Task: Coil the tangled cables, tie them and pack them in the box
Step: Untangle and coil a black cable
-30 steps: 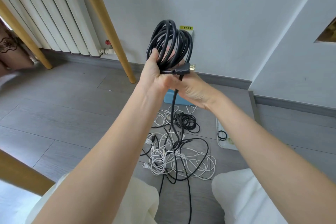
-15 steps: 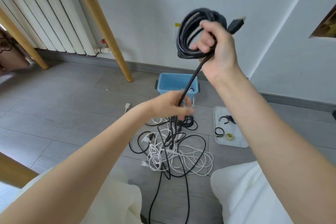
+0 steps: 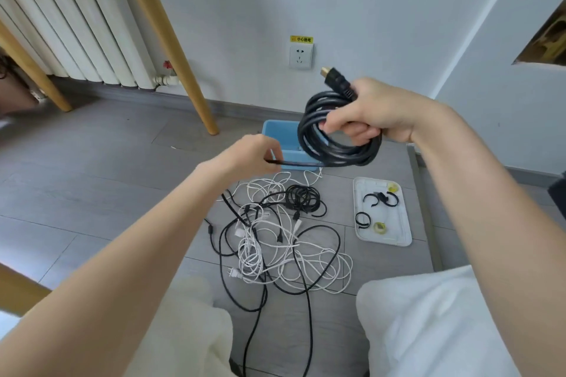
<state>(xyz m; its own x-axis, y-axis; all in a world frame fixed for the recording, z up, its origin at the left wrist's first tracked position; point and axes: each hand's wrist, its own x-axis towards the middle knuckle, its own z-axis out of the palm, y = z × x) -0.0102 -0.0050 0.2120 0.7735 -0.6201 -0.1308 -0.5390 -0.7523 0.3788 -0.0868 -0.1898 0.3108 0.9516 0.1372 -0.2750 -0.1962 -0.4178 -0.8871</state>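
My right hand (image 3: 372, 115) grips a thick coil of black cable (image 3: 333, 150) in the air above the blue box (image 3: 280, 139), its gold-tipped plug sticking up past my thumb. My left hand (image 3: 251, 156) pinches the loose strand that runs from the coil to the left. On the floor below lies a tangle of white and black cables (image 3: 281, 239), with a small coiled black cable (image 3: 303, 197) at its far side. The box is partly hidden behind the coil and my left hand.
A white tray (image 3: 401, 239) with black cable ties and small yellow rolls lies to the right of the tangle. A wooden table leg (image 3: 180, 70), a radiator (image 3: 67, 30) and a wall socket (image 3: 300, 56) stand behind. My knees frame the near floor.
My right hand has brought the coil down from head height to just above the box. My left hand has slid along the strand and pulled it out sideways to the left.
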